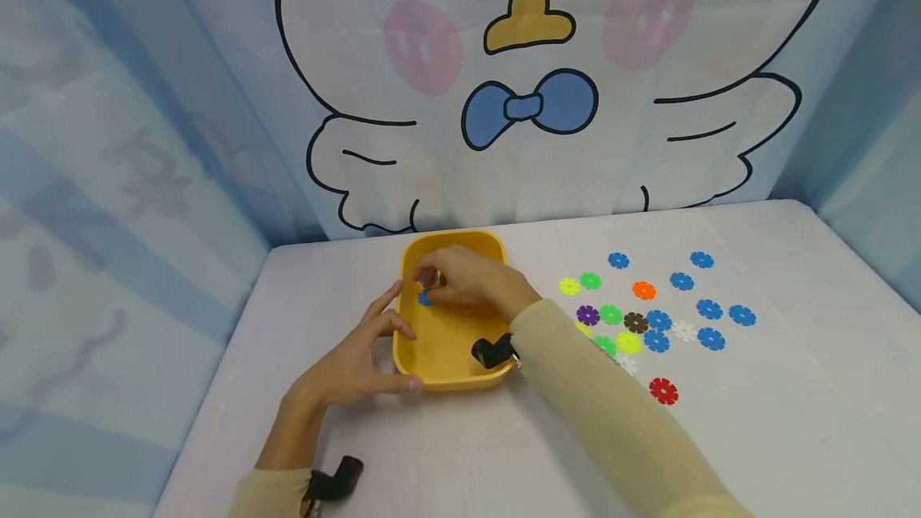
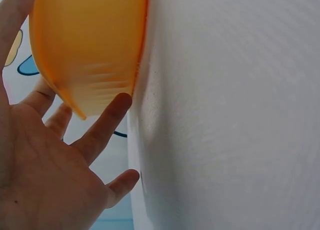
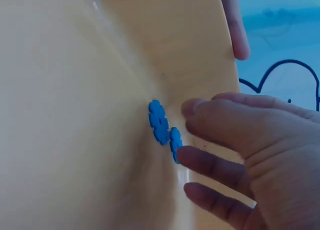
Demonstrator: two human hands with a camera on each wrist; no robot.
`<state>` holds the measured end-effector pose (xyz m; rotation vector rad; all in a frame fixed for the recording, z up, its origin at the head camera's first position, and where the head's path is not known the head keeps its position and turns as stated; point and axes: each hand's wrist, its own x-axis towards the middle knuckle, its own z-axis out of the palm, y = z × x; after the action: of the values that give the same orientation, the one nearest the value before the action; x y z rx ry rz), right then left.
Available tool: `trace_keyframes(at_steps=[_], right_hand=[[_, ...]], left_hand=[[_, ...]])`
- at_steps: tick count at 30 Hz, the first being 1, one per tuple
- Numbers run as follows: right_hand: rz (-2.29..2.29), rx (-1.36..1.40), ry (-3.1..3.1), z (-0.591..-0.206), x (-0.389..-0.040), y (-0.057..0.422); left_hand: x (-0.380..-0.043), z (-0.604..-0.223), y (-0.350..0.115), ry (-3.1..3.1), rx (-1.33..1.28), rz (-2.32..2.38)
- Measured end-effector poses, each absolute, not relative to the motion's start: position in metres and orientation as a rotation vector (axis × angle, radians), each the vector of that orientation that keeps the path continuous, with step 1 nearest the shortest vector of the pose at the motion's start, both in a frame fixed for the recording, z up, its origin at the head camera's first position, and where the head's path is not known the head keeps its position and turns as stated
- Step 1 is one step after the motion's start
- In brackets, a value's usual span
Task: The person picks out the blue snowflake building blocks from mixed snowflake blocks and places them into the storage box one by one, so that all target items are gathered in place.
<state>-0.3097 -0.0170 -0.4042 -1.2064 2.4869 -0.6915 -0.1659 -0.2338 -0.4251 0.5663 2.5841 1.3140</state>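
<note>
My left hand (image 1: 351,364) holds the yellow tray (image 1: 453,354) by its left side, with fingers over the rim and the thumb at the near left corner. One finger (image 2: 102,132) rests against the tray's outer wall in the left wrist view. My right hand (image 1: 471,274) reaches inside, near the far left wall. Two blue flower-shaped discs (image 3: 159,122) lie there, at the foot of the wall. In the right wrist view the fingers are spread, nothing is between them, and one fingertip comes right at the smaller-looking blue disc (image 3: 175,144).
Many flower discs lie scattered on the white table right of the tray, among them a red disc (image 1: 663,391), an orange disc (image 1: 643,290) and a purple disc (image 1: 588,315). My right sleeve (image 1: 612,414) passes beside them. A cartoon-printed curtain (image 1: 576,166) hangs behind the table.
</note>
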Motion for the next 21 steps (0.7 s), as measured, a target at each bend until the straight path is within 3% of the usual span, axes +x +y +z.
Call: trace_keyframes(at_steps=[21], right_hand=[[-0.491,-1.298,2.497,-0.35,-0.281,0.003]], left_hand=[[-0.167,-0.425,-0.233,2.573,0.538,1.306]])
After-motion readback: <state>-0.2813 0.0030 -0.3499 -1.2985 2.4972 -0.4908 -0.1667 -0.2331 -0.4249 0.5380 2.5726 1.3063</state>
